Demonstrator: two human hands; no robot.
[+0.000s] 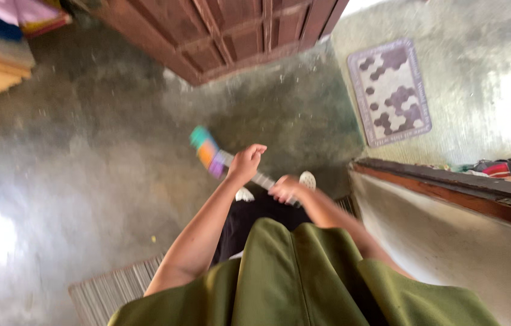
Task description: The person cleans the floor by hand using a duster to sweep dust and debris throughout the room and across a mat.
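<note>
1. The whole view is smeared by motion, so fine detail is hard to make out.
2. The left hand (246,164) is curled around the upper part of a thin stick (261,179), fingers closed on it.
3. The right hand (285,189) grips the same stick lower down, closed around it; the fingers blur together and cannot be counted.
4. The stick ends in a blurred colourful head (206,151) with teal, orange and purple bands. It hangs above the middle of the grey floor (86,151); whether it touches the floor cannot be told.
5. The stick's lower end is hidden behind the right hand.
6. A green garment (303,278) fills the bottom edge and covers most of the body; dark cloth shows above it.
7. Two pale shoe tips (307,179) peek out near the hands, largely hidden.
8. A striped mat (110,290) lies at the floor's lower left, cut off by the frame and the left arm.
9. A patterned mat (391,90) lies at the upper right, near a brown wooden door (219,30) cut off at the top.
10. A low wall with a brown ledge (448,187) runs along the right, bearing cloth too blurred to identify.
</note>
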